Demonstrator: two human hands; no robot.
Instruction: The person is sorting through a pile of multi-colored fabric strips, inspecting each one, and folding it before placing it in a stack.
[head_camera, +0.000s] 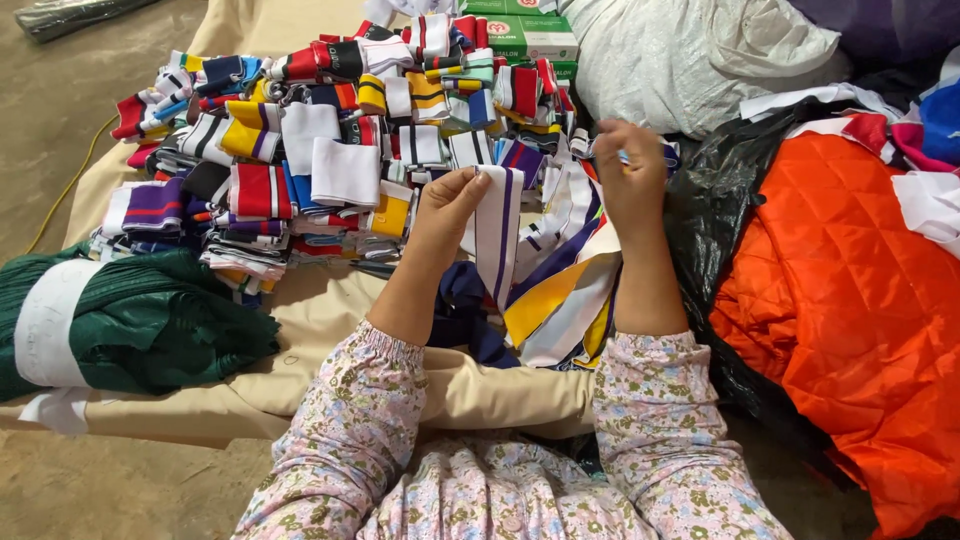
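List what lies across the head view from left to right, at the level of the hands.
Dark green fabric bundle → pile of striped knit bands → left hand → white band with purple stripes → right hand → black plastic sheet → orange quilted fabric.

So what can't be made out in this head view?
- Right hand: a small light-blue tool shows between the fingers; its kind is too small to tell.
- Green boxes: cut by the top edge and half buried by the striped cuff pile.
- Left hand hides part of the white purple-striped band.
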